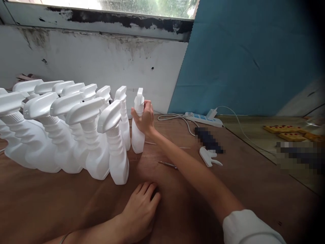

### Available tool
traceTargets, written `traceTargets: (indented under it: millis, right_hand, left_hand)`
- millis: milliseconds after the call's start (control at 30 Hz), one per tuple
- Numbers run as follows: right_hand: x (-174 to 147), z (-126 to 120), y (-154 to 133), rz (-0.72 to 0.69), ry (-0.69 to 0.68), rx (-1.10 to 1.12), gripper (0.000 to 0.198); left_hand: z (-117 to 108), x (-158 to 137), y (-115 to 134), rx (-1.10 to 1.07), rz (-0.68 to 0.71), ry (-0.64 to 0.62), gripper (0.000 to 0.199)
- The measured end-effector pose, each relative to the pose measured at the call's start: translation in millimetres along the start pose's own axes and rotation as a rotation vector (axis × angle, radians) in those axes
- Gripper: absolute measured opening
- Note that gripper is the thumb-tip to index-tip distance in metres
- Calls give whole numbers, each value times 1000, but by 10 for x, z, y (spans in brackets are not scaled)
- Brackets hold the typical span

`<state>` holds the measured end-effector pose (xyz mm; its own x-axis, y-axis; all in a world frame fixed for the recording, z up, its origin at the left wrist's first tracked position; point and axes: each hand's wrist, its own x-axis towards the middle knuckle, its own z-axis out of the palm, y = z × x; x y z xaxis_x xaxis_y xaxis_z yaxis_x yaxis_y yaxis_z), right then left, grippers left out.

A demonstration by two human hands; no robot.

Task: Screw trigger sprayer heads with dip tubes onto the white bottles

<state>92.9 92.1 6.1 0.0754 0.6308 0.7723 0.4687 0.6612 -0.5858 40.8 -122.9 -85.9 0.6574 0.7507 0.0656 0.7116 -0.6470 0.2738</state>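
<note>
My right hand (145, 118) is wrapped around the neck of a white spray bottle (137, 138), which stands upright at the right end of the back row. Left of it, close together, are several more white spray bottles (119, 162) in two rows, all with trigger heads on. My left hand (142, 208) rests on the brown table (175, 200) in front of the bottles, its fingers loosely curled downward. Whether anything lies under those fingers is hidden. A thin metal tool (167, 164) lies beside my right forearm.
A loose white trigger head (209, 156) lies right of my forearm, near a blurred dark object (208, 139). Behind is a power strip (203, 118) with a plugged-in charger and white cables. Yellow pieces (286, 130) lie far right. A wall (106, 64) and blue sheet (241, 61) close the back.
</note>
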Motion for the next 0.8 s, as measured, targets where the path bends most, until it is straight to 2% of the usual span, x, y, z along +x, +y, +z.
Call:
traceTargets:
  millis: [133,300,400,467,533,600,700,800]
  right_hand:
    - [-24,24,19,17,-4,47,38]
    - [-127,-5,16,16,-95,80,64]
    - [-223,-94,38,-23,-152,97,76]
    - [-299,-231,71,-37,-185,100,73]
    - [-386,-457,126,-64,-222,48,63]
    - [-493,-776,208,-105,-266,-97,49]
    - [-693,-1373,377,-121,-331,-478,32]
    - [-897,-1966,551,-33,-306,-922,32]
  left_hand:
    - [55,-2,-17,13,-20,13,50]
    - [74,8,-36,64,-125,171,39]
    - [65,8,-38,106,-152,215,35]
    - [65,1,-36,163,-139,233,35]
    - [75,-7,-39,239,-113,259,37]
    - [90,-11,-50,305,-66,295,39]
    - [112,-5,-79,344,0,339,43]
    - [120,17,-102,313,-2,352,45]
